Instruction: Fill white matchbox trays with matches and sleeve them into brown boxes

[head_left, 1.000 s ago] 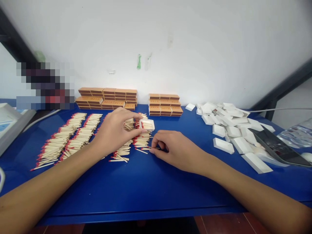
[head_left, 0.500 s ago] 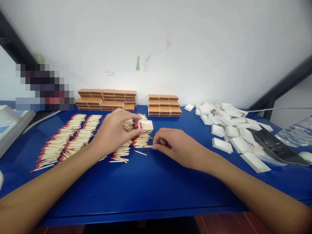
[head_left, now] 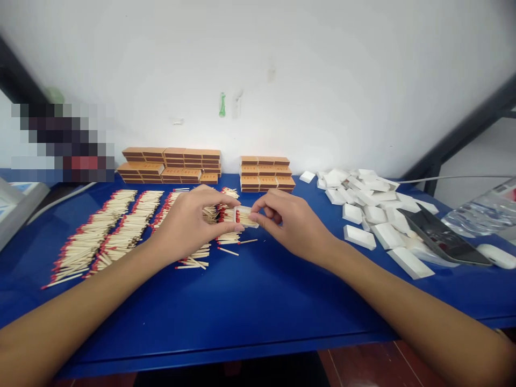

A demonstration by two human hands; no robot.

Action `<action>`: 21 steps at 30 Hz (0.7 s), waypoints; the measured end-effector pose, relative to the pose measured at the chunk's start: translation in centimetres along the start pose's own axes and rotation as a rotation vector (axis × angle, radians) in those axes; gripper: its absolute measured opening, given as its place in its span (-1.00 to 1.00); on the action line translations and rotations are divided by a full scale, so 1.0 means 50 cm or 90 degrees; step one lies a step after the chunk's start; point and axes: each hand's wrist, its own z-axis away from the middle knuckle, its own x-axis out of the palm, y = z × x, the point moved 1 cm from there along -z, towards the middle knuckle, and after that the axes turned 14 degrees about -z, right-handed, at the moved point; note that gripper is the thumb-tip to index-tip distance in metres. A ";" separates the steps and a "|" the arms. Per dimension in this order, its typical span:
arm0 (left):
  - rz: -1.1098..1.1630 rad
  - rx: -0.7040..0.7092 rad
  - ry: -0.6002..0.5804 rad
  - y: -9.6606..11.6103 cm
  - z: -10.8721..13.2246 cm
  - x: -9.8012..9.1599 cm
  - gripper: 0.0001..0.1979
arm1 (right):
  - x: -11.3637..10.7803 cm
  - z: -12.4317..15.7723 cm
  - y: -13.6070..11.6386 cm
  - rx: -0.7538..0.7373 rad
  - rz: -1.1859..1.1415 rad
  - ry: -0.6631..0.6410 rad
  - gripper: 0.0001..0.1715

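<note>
The white tray [head_left: 243, 209] sits between the left hand [head_left: 197, 214], which pinches its left end between thumb and fingers, and the right hand [head_left: 293, 219], fingertips drawn together over its right end; its long axis runs hand to hand. Whether they grip the matches [head_left: 244, 218] inside is unclear.

Bare forearms [head_left: 116, 279] angle inward — the left hand [head_left: 195, 215] pinches between thumb and finger, the right hand [head_left: 296, 220] faces it with fingers curled.
</note>
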 end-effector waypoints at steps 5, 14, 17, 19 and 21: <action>-0.017 -0.070 0.008 -0.009 0.000 -0.005 -0.56 | -0.014 -0.002 -0.016 0.033 0.005 -0.028 -0.83; -0.063 -0.078 0.028 -0.013 -0.002 -0.011 -0.58 | -0.008 0.006 -0.020 0.158 -0.049 -0.263 -0.85; -0.058 -0.072 0.027 -0.013 0.000 -0.009 -0.61 | 0.007 0.007 -0.036 0.144 -0.090 -0.185 -0.86; -0.058 -0.069 0.029 -0.014 0.002 -0.007 -0.64 | 0.025 0.011 -0.051 0.129 -0.122 -0.145 -0.89; -0.056 -0.067 0.030 -0.015 0.002 -0.005 -0.65 | 0.045 0.018 -0.063 0.121 -0.130 -0.147 -0.91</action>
